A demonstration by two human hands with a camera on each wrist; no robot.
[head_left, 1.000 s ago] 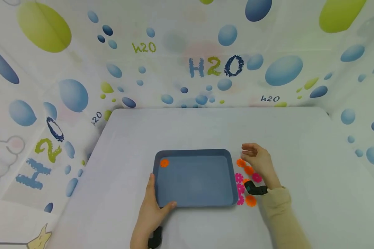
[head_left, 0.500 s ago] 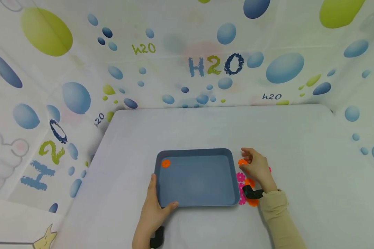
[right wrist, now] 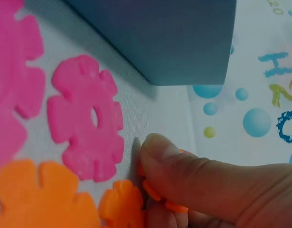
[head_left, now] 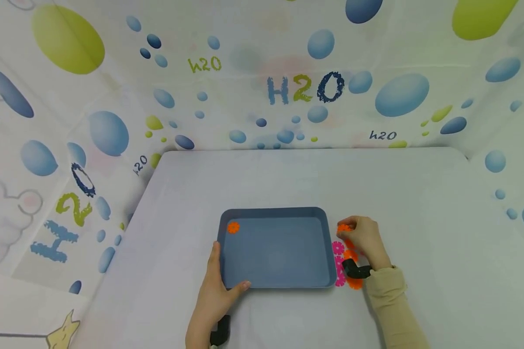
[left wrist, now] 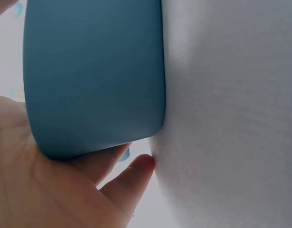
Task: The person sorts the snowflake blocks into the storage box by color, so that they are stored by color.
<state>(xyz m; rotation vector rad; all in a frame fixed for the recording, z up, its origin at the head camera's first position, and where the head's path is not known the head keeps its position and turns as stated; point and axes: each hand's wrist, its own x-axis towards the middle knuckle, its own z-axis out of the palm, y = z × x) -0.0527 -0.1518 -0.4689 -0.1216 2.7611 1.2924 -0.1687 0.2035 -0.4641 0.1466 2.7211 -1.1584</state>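
Note:
A blue-grey rectangular tray (head_left: 275, 252) lies on the table, with one orange notched flower-shaped disc (head_left: 233, 227) in its far left corner. My left hand (head_left: 216, 291) grips the tray's near left corner, thumb at the front rim and fingers along the left side. In the left wrist view, the tray's outer wall (left wrist: 93, 80) stands against the palm. Just right of the tray, my right hand (head_left: 367, 240) pinches another orange flower-shaped disc (head_left: 343, 227) between thumb and fingers. The right wrist view shows the thumb covering much of that disc (right wrist: 153, 190).
Several pink flower-shaped discs (head_left: 338, 248) and orange ones (head_left: 355, 283) lie beside the tray's right edge, partly under my right hand and wrist camera (head_left: 355, 269). A white cloth (head_left: 240, 97) printed with drops and lettering hangs behind the white table (head_left: 419, 203).
My right hand has come down toward the far orange disc, and its thumb and fingers have closed on it. The left hand keeps its hold on the tray.

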